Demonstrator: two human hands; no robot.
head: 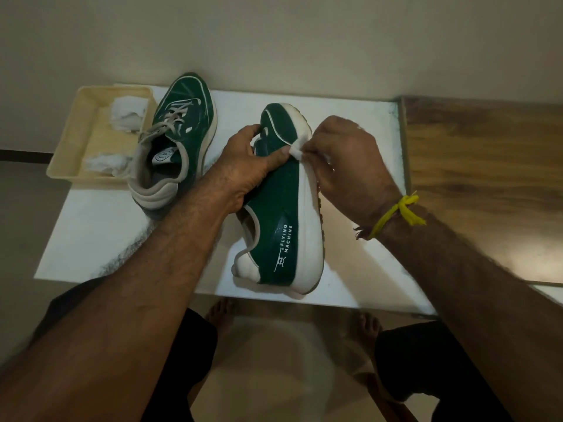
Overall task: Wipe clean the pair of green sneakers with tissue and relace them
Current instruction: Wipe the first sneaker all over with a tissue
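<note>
A green sneaker with a white sole (285,208) lies tipped on its side on the white table (359,263), heel toward me. My left hand (249,166) grips its upper near the tongue, thumb on the green side. My right hand (344,159) pinches a small white tissue (297,152) against the sole edge near the toe. The second green sneaker (176,132) stands upright at the back left, with grey laces in it.
A cream tray (70,147) holding crumpled white tissues (126,112) sits at the table's left rear corner. A wooden surface (487,178) adjoins the table on the right. A wall runs behind. My bare feet show below the table's front edge.
</note>
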